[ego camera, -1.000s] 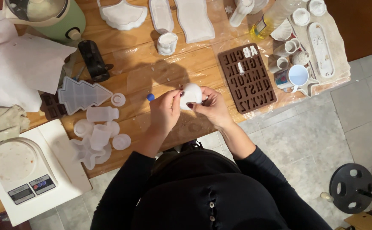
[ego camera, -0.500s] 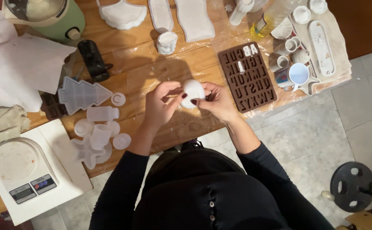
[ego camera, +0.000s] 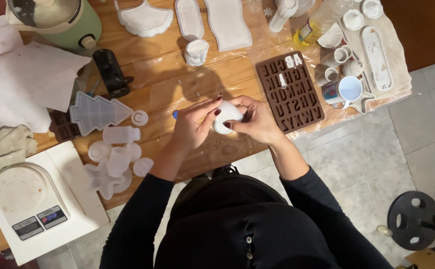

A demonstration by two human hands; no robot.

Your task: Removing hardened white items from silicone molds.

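Note:
A small white rounded mould piece (ego camera: 226, 117) is held between both my hands above the wooden table (ego camera: 162, 74). My left hand (ego camera: 193, 124) pinches its left side with thumb and fingers. My right hand (ego camera: 255, 119) wraps around its right side from behind. A brown letter-shaped silicone mould (ego camera: 292, 94) lies just right of my right hand. A small blue item (ego camera: 175, 114) peeks out on the table by my left hand.
Clear silicone moulds (ego camera: 118, 154) and a tree-shaped mould (ego camera: 95, 112) lie at left, next to a white kitchen scale (ego camera: 25, 199). White cast pieces (ego camera: 227, 22) and a small white cup (ego camera: 196, 51) sit at the back. A blue mug (ego camera: 346, 90) and small cups stand right.
Both hands turned and shifted slightly with the white piece, staying above the same spot of the table; my fingers regripped it.

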